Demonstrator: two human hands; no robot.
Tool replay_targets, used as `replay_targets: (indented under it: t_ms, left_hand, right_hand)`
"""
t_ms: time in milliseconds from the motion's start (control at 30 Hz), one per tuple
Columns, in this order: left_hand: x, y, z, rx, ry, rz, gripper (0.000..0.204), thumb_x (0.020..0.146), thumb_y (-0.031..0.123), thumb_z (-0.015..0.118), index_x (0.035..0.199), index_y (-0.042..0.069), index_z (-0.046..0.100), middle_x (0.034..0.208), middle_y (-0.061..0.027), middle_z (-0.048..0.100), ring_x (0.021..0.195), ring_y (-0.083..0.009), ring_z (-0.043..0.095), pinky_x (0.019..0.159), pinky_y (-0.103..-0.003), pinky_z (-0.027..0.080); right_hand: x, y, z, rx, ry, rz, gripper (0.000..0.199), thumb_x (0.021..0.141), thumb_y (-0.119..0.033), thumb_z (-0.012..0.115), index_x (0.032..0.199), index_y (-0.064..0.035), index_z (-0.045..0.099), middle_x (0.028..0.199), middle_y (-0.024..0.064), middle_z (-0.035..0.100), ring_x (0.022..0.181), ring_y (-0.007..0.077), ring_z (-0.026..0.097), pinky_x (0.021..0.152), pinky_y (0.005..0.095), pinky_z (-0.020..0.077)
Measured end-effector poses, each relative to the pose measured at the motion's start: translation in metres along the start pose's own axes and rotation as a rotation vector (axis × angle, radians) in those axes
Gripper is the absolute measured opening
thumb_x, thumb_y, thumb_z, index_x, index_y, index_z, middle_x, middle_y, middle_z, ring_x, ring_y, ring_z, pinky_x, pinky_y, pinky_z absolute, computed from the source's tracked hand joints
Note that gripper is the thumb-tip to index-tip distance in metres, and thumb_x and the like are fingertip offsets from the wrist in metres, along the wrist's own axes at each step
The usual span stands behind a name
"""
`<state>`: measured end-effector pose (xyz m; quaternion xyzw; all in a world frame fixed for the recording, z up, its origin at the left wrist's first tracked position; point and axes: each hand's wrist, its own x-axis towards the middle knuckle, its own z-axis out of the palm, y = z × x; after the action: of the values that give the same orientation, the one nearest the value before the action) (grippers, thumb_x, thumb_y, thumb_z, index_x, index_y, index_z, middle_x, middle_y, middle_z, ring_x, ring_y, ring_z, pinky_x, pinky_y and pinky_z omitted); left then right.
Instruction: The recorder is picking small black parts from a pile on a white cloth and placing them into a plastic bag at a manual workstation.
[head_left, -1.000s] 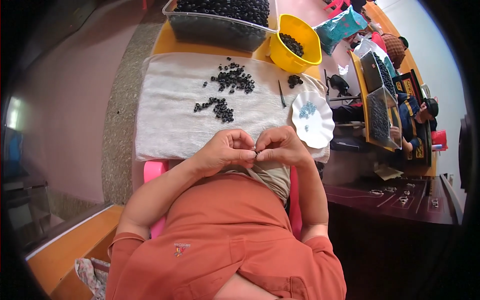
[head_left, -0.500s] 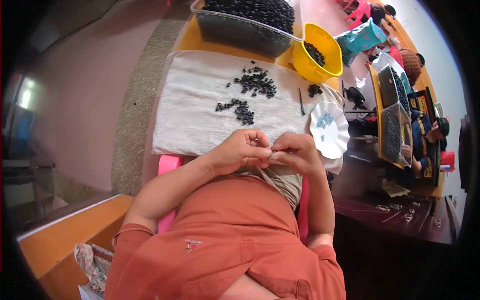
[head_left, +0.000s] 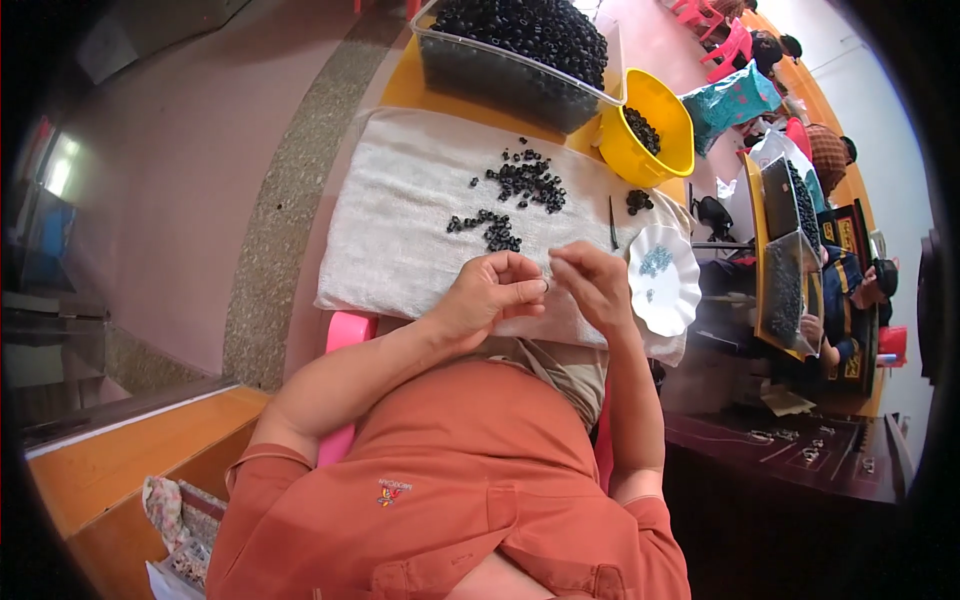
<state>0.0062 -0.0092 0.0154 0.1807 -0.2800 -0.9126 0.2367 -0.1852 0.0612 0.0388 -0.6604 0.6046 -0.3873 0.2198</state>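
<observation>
Over the near edge of the white towel [head_left: 400, 190], my left hand [head_left: 490, 295] pinches a small dark ring [head_left: 546, 286] between thumb and forefinger. Just right of it is my right hand [head_left: 597, 285], apart from the ring; its fingers are smeared by motion, so what they hold cannot be made out. Beyond my hands lie two loose groups of small black rings, a nearer group [head_left: 500, 238] and a farther group [head_left: 533, 183]. A white scalloped plate [head_left: 680, 308] with tiny pale blue pieces [head_left: 655, 262] stands beside my right hand.
At the back stands a clear bin [head_left: 500, 80] full of black rings, with a yellow bucket [head_left: 678, 130] to its right. A thin dark tool [head_left: 613, 222] and a small black cluster [head_left: 639, 202] lie near the plate. Another person [head_left: 845, 290] works at the right.
My hands were together at the small piece; now my right hand has drawn away from it, up and to the right. The left still pinches. The whole view has shifted slightly.
</observation>
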Motion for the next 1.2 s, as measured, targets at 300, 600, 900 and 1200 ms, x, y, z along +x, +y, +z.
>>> replay_targets:
  t_ms: [300, 600, 900, 1200]
  left_hand:
    - [0.003, -0.006, -0.005, 0.015, 0.012, 0.023, 0.014, 0.089, 0.001, 0.067, 0.102, 0.003, 0.063, 0.095, -0.0033, 0.065, 0.086, -0.0127, 0.064, 0.079, -0.030, 0.059]
    - [0.001, -0.003, -0.006, 0.000, 0.029, 0.042, 0.011, 0.088, 0.002, 0.068, 0.099, 0.003, 0.063, 0.093, -0.0044, 0.065, 0.083, -0.0129, 0.064, 0.077, -0.029, 0.059]
    - [0.002, -0.002, -0.006, -0.002, 0.064, 0.040, 0.010, 0.088, 0.003, 0.068, 0.097, 0.003, 0.063, 0.091, -0.0039, 0.065, 0.080, -0.0112, 0.064, 0.075, -0.027, 0.059]
    - [0.004, -0.001, -0.006, 0.007, 0.086, 0.031, 0.010, 0.088, 0.003, 0.068, 0.097, 0.004, 0.063, 0.087, -0.0036, 0.066, 0.078, -0.0109, 0.065, 0.074, -0.027, 0.060]
  right_hand:
    - [0.077, 0.022, 0.021, -0.543, 0.020, -0.032, 0.016, 0.083, -0.014, 0.068, 0.098, -0.0081, 0.072, 0.094, 0.0116, 0.066, 0.083, 0.0332, 0.065, 0.073, 0.0400, 0.0520]
    - [0.087, 0.010, 0.021, -0.705, -0.158, -0.007, 0.015, 0.087, -0.019, 0.063, 0.088, -0.0054, 0.068, 0.095, 0.0125, 0.065, 0.087, 0.0332, 0.064, 0.075, 0.0426, 0.0505]
    - [0.063, 0.009, 0.017, -0.620, -0.139, -0.109, 0.011, 0.083, -0.013, 0.060, 0.088, -0.0052, 0.065, 0.091, 0.0124, 0.062, 0.088, 0.0307, 0.062, 0.076, 0.0414, 0.0508]
    - [0.054, 0.018, 0.015, -0.741, -0.194, -0.080, 0.019, 0.081, -0.011, 0.061, 0.098, -0.0052, 0.067, 0.096, 0.0109, 0.060, 0.096, 0.0283, 0.058, 0.086, 0.0366, 0.0472]
